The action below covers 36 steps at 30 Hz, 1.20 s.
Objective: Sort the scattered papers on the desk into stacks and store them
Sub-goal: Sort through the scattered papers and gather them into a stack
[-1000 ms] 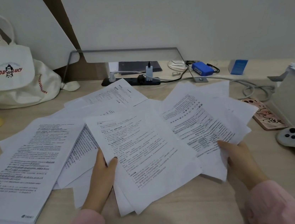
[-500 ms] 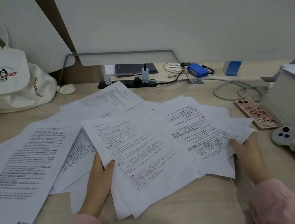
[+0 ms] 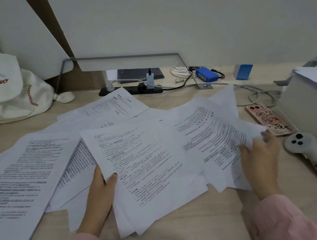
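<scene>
Printed white sheets lie scattered across the wooden desk. My left hand holds the left edge of a small bundle of sheets in the middle, thumb on top. My right hand grips the right side of another loose group of sheets, which lifts and curls at its far edge. A thick stack of printed pages rests at the left. More single sheets lie further back.
A pink phone and a white controller lie right of my right hand. A grey box with papers on top stands at the right edge. A white bag, a power strip and cables sit at the back.
My right hand has lifted the right group of sheets, so its far edge rises and curls. My left hand keeps its hold on the middle bundle.
</scene>
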Available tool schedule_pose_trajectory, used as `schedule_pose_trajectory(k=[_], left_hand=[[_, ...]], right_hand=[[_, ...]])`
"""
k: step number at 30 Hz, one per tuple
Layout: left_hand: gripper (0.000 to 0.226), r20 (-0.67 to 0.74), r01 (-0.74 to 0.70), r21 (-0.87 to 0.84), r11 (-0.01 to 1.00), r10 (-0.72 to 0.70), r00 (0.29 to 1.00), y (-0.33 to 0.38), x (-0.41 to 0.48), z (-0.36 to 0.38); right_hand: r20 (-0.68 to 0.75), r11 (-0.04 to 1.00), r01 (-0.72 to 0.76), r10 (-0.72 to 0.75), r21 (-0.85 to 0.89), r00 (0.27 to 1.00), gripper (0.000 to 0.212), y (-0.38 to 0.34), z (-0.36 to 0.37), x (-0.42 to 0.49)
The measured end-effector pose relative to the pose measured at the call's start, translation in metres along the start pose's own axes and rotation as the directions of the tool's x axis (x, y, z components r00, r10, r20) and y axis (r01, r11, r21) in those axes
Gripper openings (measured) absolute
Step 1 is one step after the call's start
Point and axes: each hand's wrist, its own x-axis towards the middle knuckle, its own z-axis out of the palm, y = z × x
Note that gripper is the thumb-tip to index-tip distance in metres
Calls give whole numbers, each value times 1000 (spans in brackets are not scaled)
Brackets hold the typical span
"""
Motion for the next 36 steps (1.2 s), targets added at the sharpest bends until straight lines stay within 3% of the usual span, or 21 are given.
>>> schedule_pose_trajectory(k=[3,9,11,13,15,16,18,21,22,24,26,28,32,36], left_hand=[[43,7,-7,-8,1000,7,1000,1,-1,0],[39,17,3,-3,1000,-3,1000,2,-1,-1],[37,29,18,-4,1000,-18,999,2,-1,-2],[37,44,39,-4,999,-39,998,3,-2,-3],[42,59,49,-12,999,-48,997,6,-4,-3],[46,59,38,-11,999,-38,998,8,-5,-3],[59,58,-10,-3,1000,10,998,14,-8,-4],[76,64,-34,-2,999,34,997,21,-11,-6],[75,68,-42,8,999,42,997,20,-11,-7],[64,77,-63,50,997,59,995,17,-7,-9],[44,79,-59,44,997,56,995,17,-5,-8],[32,77,-28,3,1000,28,997,18,-5,-6],[28,45,40,-65,997,-37,998,20,-4,-5],[23,62,62,-58,996,-58,996,20,-4,-6]], right_hand=[[-94,990,88,-78,108,993,20,-9,-9,-1],[-108,850,-93,173,519,979,23,-26,-13,20],[-30,719,-216,313,660,949,16,-34,-15,31],[110,514,-316,390,797,914,14,-41,-17,39],[271,301,-384,357,873,894,22,-44,-14,45],[341,278,-428,309,860,888,23,-42,-11,47],[495,377,-527,186,762,849,21,-42,-5,48],[707,635,-578,69,513,703,22,-44,1,47],[740,736,-532,62,419,669,19,-47,2,47],[729,936,-298,71,187,681,14,-56,6,49],[697,999,34,-6,-26,717,24,-64,10,55],[691,952,259,-77,-163,719,33,-75,16,58],[681,801,549,-265,-238,683,26,-98,38,61],[673,552,815,-537,-175,508,24,-123,67,49]])
